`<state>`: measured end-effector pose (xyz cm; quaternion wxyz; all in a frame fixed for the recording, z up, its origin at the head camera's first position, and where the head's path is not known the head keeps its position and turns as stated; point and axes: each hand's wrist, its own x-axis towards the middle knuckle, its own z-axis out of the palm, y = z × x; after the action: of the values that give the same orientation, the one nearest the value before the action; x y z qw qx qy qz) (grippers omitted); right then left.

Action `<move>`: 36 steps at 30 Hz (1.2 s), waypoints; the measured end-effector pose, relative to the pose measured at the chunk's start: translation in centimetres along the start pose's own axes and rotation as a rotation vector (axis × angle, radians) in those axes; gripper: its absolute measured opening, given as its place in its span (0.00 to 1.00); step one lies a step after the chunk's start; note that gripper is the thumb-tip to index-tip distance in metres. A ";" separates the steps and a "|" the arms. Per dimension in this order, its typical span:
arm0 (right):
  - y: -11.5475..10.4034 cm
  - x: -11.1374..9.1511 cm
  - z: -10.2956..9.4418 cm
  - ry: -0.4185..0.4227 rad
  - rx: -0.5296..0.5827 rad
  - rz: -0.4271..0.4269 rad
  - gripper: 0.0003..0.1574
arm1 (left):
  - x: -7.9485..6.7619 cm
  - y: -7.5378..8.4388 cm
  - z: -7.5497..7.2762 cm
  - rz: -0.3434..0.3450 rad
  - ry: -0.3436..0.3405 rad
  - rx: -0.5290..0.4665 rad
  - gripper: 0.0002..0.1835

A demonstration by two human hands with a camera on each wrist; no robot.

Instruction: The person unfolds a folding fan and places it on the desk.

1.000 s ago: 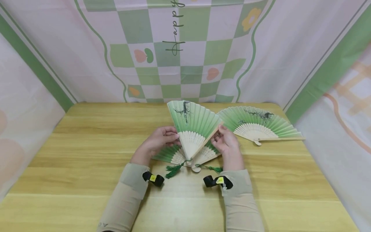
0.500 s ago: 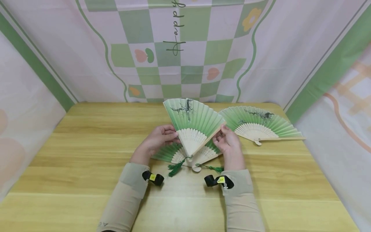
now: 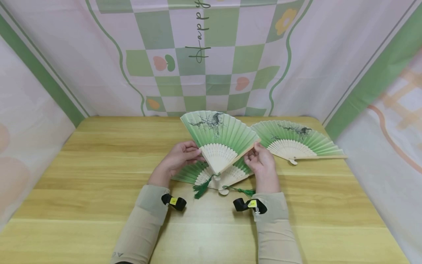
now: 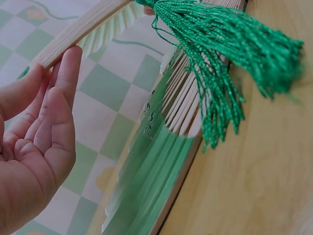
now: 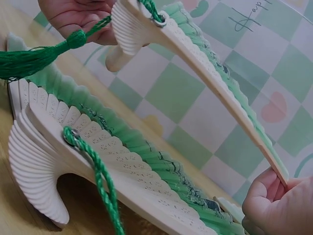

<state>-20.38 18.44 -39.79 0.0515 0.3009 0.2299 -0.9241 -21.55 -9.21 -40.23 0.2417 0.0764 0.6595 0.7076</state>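
Note:
Between my two hands, a green folding fan (image 3: pixel 227 134) with pale ribs and a dark branch print is held up, partly spread. My left hand (image 3: pixel 178 159) pinches its left outer rib; the left wrist view shows thumb and fingertips on that rib (image 4: pixel 80 32). With curled fingers, my right hand (image 3: pixel 262 161) grips the end of the right outer rib (image 5: pixel 244 122). A green tassel (image 3: pixel 202 189) hangs from the fan's pivot. Below and behind it, a second spread fan (image 3: pixel 189 173) lies on the table, partly hidden by the held fan and hands.
A third spread green fan (image 3: pixel 296 137) lies at the back right of the wooden table (image 3: pixel 99 183). The second fan's tassel (image 3: pixel 245 191) lies near my right wrist. A checked cloth (image 3: pixel 217 58) hangs behind the table, with more cloth at both sides.
The held fan has spread wider, its left side moving left and its right side moving right. My right hand has shifted slightly right; the left has hardly moved. The lying fans stay put.

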 end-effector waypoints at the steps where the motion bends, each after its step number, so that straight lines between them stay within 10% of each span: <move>1: 0.0 0.0 0.0 0.003 0.004 -0.001 0.08 | 0.0 0.0 0.0 0.002 -0.002 -0.003 0.02; 36: -0.7 0.5 -0.6 0.051 0.242 -0.006 0.06 | 0.6 -0.9 -0.8 -0.011 0.075 -0.167 0.05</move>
<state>-20.60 19.39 -40.23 0.0063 0.3279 0.1188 -0.9372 -22.23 -9.60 -41.33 0.2263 0.0257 0.6071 0.7612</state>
